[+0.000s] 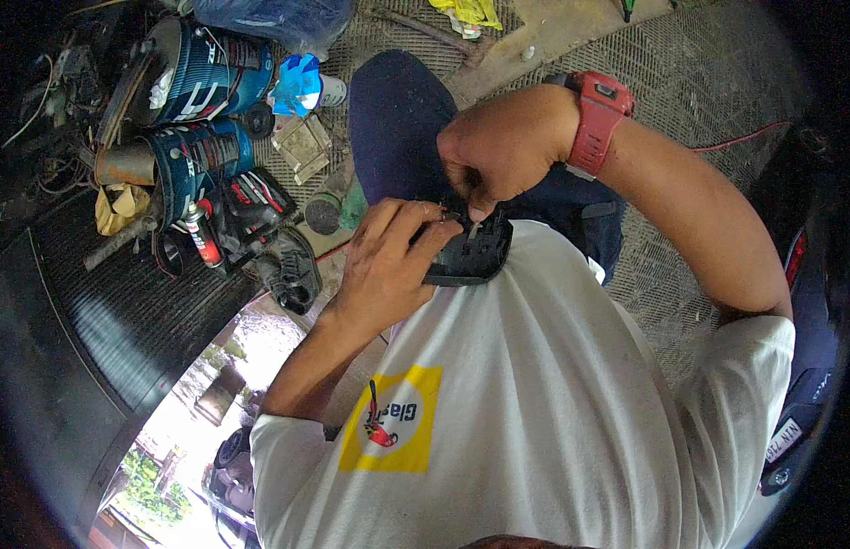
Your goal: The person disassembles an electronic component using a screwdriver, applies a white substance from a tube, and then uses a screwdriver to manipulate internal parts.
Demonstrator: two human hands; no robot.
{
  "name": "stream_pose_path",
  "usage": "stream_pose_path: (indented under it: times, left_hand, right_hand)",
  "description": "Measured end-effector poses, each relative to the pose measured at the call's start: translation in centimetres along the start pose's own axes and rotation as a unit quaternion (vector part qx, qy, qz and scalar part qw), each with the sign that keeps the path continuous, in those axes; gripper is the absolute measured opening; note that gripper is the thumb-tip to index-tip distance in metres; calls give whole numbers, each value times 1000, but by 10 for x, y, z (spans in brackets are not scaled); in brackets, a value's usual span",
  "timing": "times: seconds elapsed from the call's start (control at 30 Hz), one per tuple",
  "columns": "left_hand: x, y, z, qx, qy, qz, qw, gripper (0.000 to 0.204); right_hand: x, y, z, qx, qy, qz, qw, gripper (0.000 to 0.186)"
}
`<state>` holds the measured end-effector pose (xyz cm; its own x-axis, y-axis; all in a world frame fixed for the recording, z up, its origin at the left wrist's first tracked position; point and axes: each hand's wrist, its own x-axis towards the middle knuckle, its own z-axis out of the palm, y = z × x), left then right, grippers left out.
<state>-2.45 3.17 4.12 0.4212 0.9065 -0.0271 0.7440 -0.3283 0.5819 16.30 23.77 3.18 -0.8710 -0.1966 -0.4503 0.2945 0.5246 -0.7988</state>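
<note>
A black plastic part with a rounded edge and a recessed inner face (480, 263) rests in front of my body, against my white shirt and near my dark-trousered leg. Around its left side my left hand (385, 256) is closed, thumb and fingers on its upper edge. My right hand (507, 151), below a red wristwatch (597, 123), bends down over the part with its fingers curled into a pinch. At those fingertips a small pale, narrow piece (474, 229) shows against the black plastic; its kind is too small to make out.
Two blue buckets (225, 78) stand at the left among clutter. Near them are a red and white spray can (203, 236), a black and red object (255, 206) and a blue-wrapped can (301, 87). A dark vehicle (805, 366) borders the right side.
</note>
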Motion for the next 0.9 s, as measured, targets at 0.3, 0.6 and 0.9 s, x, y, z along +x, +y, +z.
stream_pose_path:
  times: [0.3, 0.6, 0.9]
  left_hand:
    - [5, -3, 5, -9, 34, -56, 998, 60]
    - [33, 2, -6, -27, 10, -110, 994, 65]
    - [41, -4, -9, -86, -5, -77, 993, 72]
  right_hand:
    - [-29, -29, 54, -58, 272, 120, 953, 16]
    - [-32, -102, 134, -68, 487, 241, 836, 27]
    - [-34, -96, 155, 148, 547, 181, 804, 34]
